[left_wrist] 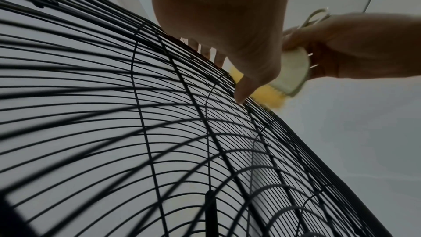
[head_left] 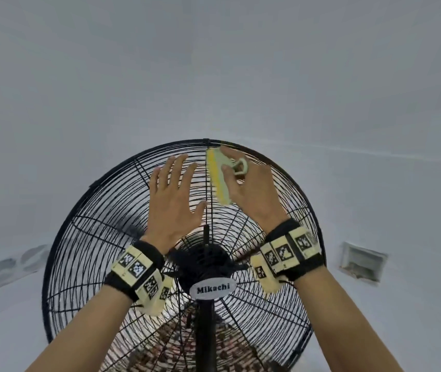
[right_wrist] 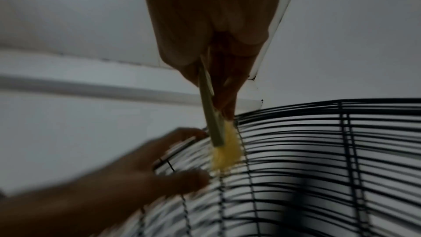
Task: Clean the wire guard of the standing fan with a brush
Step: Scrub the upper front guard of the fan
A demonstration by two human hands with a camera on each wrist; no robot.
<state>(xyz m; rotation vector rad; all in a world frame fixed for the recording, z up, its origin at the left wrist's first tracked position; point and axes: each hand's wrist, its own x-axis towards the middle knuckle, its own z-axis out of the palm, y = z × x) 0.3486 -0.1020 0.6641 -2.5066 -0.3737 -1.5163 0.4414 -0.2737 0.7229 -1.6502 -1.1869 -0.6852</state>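
Clearly we are in the middle of the scrubbing, working at the top of the wire guard (head_left: 144, 326) of the standing fan. Our right hand (head_left: 254, 189) grips the brush (head_left: 218, 178) by its pale green back, fingers curled round it and its loop handle, with the yellow bristles pressed to the wires just right of the central vertical rib, near the upper rim. Our left hand (head_left: 172, 202) lies flat beside it with fingers spread and straight, holding nothing, steadying the guard; in the left wrist view its thumb tip touches the wires right next to the bristles. How much is already clean we cannot tell, since the black wires look alike everywhere and no dust shows at this sharpness. We judge that only a small patch near the top is under the brush, and that the wide lower half and both sides are left to cover. Around us stand the badge reading Mikachi (head_left: 213, 288) at the hub, the dark centre post (head_left: 205, 331) below it, pale walls, and a small vent (head_left: 363, 261) low on the right wall. Our steadying hand sits very near the bristles and may block a leftward stroke, and the thicker ribs interrupt each pass.
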